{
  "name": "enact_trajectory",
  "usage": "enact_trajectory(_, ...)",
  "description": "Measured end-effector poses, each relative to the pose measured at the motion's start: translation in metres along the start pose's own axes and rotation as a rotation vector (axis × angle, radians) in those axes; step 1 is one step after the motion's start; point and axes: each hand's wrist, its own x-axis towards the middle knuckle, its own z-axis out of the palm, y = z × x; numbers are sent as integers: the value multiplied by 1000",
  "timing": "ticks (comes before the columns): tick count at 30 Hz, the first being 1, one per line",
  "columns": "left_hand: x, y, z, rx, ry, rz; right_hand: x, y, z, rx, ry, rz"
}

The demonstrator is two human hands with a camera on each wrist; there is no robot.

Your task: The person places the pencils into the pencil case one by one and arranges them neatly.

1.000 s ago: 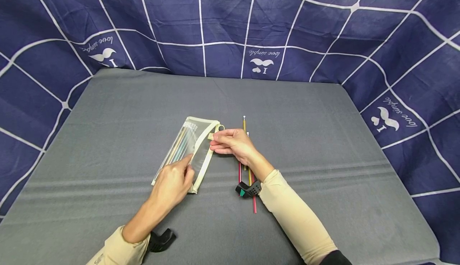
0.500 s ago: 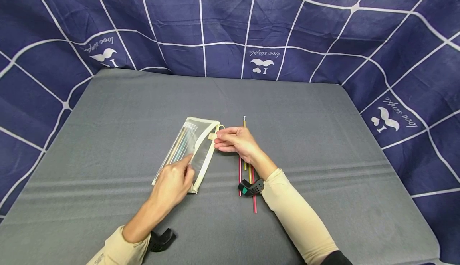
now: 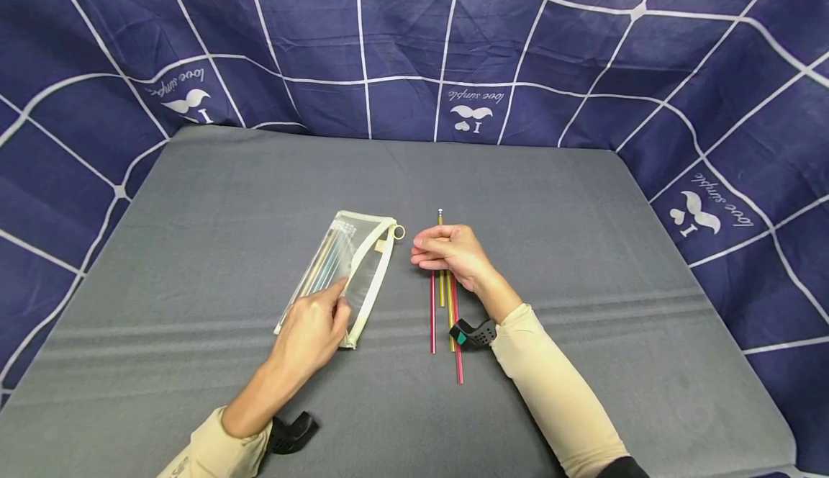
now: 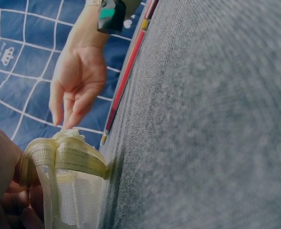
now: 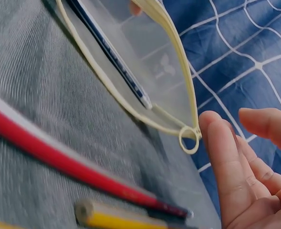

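Note:
A see-through mesh zip pouch (image 3: 359,296) with cream trim lies left of centre, its mouth parted along the right side. Several pencils (image 3: 327,260) lie inside it. My left hand (image 3: 312,325) grips the pouch near its mouth, index finger along the edge. To the right, my right hand (image 3: 453,253) hovers with nothing in it, thumb apart from the fingers in the right wrist view. Under that hand lie several loose pencils, among them a red pencil (image 3: 432,319) and a yellow pencil (image 3: 451,319). The zip's ring pull (image 5: 188,140) hangs at the pouch's far corner.
A grey cloth-covered table (image 3: 583,247) spreads around the pouch and pencils. Blue curtains (image 3: 414,39) with white lines stand at its back and sides. Black wrist cameras (image 3: 291,433) sit on both wrists.
My right hand has come away from the pouch mouth and moved right, over the loose pencils. The left hand and pouch have stayed in place.

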Motion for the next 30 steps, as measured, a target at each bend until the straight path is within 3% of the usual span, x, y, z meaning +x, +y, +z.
enact_trajectory(8,0,0,-1,-1,-2,-8,0,-3,-23,-115,33,-16)
enact_trajectory(19,-1,0,-2,-4,0,-11,-5,-16,-59,-467,16,144)
enact_trajectory(30,-1,0,-2,-7,2,-1,-7,-13,-61,-635,-29,284)
